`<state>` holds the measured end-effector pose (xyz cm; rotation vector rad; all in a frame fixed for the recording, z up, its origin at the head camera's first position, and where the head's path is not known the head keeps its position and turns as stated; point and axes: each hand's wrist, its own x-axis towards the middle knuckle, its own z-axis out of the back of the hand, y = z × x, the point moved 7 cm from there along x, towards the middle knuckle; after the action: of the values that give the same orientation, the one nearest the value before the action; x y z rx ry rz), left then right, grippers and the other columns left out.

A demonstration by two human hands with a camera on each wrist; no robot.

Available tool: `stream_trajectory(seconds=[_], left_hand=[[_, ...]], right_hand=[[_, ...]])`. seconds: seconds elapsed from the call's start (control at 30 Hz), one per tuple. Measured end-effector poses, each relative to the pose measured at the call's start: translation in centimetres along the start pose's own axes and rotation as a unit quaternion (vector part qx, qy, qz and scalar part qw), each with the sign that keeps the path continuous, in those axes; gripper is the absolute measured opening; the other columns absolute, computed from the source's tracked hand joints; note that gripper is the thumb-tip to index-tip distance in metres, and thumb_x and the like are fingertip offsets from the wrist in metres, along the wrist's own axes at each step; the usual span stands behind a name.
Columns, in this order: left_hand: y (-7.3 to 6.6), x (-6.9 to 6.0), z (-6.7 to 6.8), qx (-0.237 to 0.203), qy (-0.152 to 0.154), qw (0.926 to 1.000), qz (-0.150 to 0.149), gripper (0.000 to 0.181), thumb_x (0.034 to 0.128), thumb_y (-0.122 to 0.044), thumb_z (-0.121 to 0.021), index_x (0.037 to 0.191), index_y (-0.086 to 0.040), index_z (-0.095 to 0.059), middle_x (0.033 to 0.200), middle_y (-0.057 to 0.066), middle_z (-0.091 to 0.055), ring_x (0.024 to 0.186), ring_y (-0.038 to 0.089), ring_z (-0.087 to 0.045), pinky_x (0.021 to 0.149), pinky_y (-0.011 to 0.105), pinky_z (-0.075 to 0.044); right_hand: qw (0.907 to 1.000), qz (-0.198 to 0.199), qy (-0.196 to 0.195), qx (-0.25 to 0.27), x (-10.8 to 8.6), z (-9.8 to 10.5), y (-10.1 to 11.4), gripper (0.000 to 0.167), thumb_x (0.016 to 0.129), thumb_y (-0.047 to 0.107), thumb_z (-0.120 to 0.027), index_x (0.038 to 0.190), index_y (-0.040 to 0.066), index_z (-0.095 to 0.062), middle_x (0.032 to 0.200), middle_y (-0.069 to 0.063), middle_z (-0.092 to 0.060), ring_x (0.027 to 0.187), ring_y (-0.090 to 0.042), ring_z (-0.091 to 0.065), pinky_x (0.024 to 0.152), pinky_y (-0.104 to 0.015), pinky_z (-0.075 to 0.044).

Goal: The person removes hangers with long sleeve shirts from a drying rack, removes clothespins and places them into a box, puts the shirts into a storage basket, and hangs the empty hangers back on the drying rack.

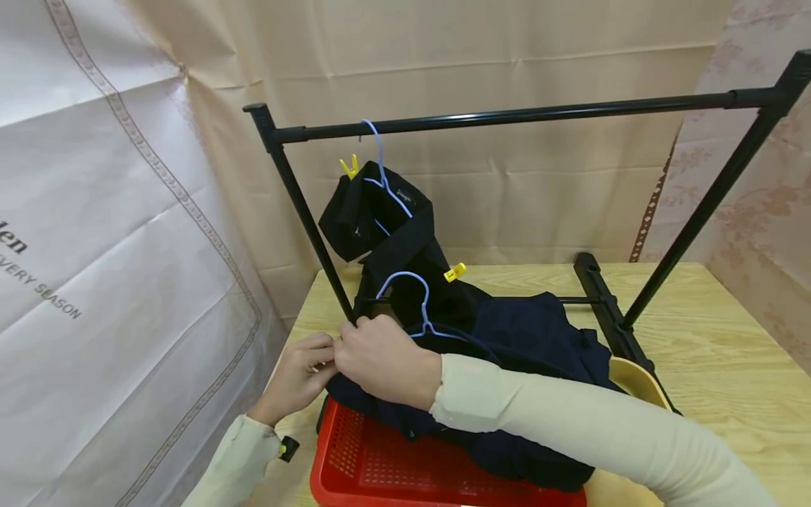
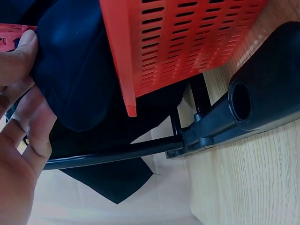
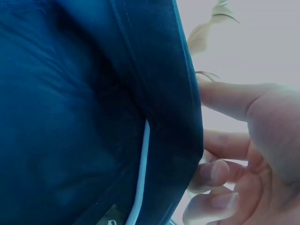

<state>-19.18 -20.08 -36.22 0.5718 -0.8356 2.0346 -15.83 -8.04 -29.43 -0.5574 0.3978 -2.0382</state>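
Navy trousers lie across the red basket, with a blue hanger set inside the waistband and its hook upward. My left hand pinches the cloth at the left end, thumb against fingers. Beside that thumb, a red clothespin shows at the edge of the cloth in the left wrist view. My right hand is close against the left one, its curled fingers gripping the waistband. The hanger's arm runs inside the waistband in the right wrist view.
The red basket stands under the trousers. A black rack rises behind it, with a dark garment on another blue hanger. Yellow clothespins are on that garment. A tan round-edged object lies at the right.
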Motion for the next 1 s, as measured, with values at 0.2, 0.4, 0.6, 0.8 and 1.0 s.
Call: stream_trajectory(seconds=[0.2,0.4,0.6,0.8,1.0], left_hand=[[-0.1,0.0,0.1,0.002,0.0,1.0,0.004,0.026,0.0832,0.011,-0.077,0.091,-0.014,-0.08,0.088,-0.006,-0.065,0.071,0.006,-0.055,0.063,0.015,-0.046],[-0.2,-0.1,0.1,0.003,0.0,1.0,0.004,0.027,0.0825,0.012,-0.077,0.089,-0.014,-0.079,0.087,-0.007,-0.064,0.07,0.005,-0.054,0.062,0.016,-0.046],[-0.1,-0.1,0.1,0.0,0.003,0.9999,0.01,0.026,0.0834,0.01,-0.078,0.093,-0.013,-0.08,0.091,-0.007,-0.066,0.072,0.004,-0.056,0.063,0.015,-0.048],[-0.1,-0.1,0.0,-0.01,0.007,0.9997,0.02,0.026,0.0838,0.01,-0.078,0.096,-0.013,-0.08,0.096,-0.005,-0.068,0.075,0.006,-0.058,0.063,0.016,-0.049],[0.2,-0.3,0.1,-0.022,0.015,0.9986,0.047,0.031,0.086,0.01,-0.076,0.106,-0.013,-0.081,0.102,-0.001,-0.07,0.082,0.008,-0.063,0.064,0.017,-0.053]], right_hand=[[0.9998,-0.009,0.012,0.011,0.1,-0.1,-0.1,0.023,0.101,0.034,-0.066,0.109,0.017,-0.08,0.083,0.0,-0.064,0.058,-0.014,-0.048,0.047,-0.023,-0.043],[0.9998,-0.001,0.009,0.016,0.1,-0.2,0.0,0.025,0.102,0.033,-0.064,0.113,0.016,-0.078,0.085,0.001,-0.064,0.058,-0.013,-0.048,0.046,-0.022,-0.043],[0.9998,0.009,-0.009,0.013,0.0,-0.1,0.2,0.023,0.104,0.029,-0.059,0.114,0.016,-0.076,0.085,0.002,-0.061,0.058,-0.012,-0.047,0.044,-0.022,-0.04],[0.9966,0.001,-0.035,0.075,-0.2,0.1,-0.3,0.02,0.103,0.025,-0.062,0.116,0.015,-0.074,0.088,0.002,-0.061,0.06,-0.011,-0.048,0.047,-0.02,-0.042],[0.9886,-0.011,-0.055,0.14,-0.3,0.5,-0.9,0.018,0.102,0.025,-0.066,0.114,0.013,-0.073,0.092,0.002,-0.063,0.061,-0.009,-0.049,0.053,-0.017,-0.046]])
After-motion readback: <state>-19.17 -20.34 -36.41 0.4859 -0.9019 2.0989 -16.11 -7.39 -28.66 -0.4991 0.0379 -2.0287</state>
